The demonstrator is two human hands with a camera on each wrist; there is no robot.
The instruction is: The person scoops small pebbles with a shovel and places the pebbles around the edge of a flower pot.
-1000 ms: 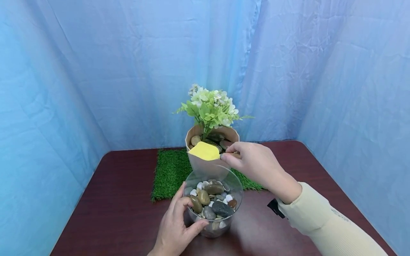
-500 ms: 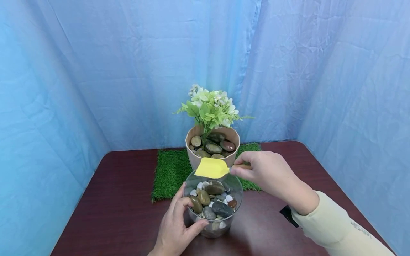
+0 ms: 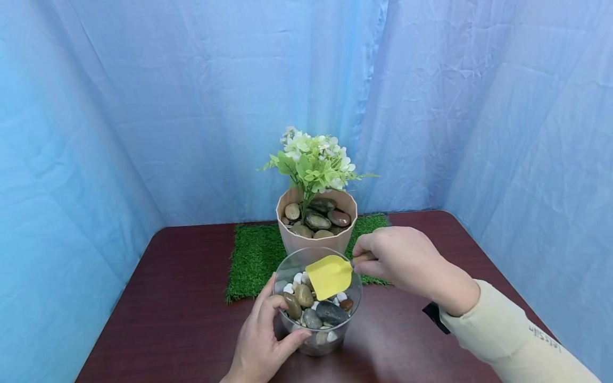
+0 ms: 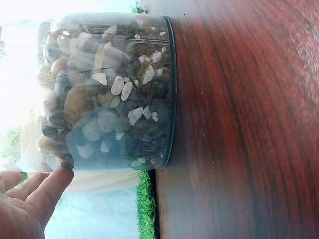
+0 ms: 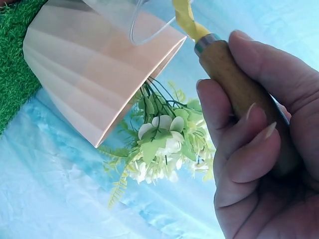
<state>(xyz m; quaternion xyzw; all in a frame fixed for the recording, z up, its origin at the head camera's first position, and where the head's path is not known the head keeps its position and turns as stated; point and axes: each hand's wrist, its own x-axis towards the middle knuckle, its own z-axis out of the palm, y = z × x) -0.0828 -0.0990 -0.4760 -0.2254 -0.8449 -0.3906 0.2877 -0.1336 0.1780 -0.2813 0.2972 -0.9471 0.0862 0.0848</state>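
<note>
Yellow, the trowel blade point(image 3: 329, 277) slants over the mouth of the clear container point(image 3: 322, 344), above its stones point(image 3: 332, 313); whether it touches them I cannot tell. At the container's 2 o'clock, the right hand point(image 3: 407, 263) is curled round the wooden handle point(image 5: 239, 87). At 8 o'clock, the left hand point(image 3: 265, 332) grips the container's side. Beyond, at 12 o'clock, a pot point(image 3: 294, 242) of white flowers point(image 3: 313, 159) stands on a grass mat point(image 3: 256, 260) on the desk point(image 3: 182, 298).

this looks like a curtained-off tabletop booth: blue fabric point(image 3: 201, 106) hangs behind and on both sides of a wood-grain table point(image 3: 182, 303).
</note>
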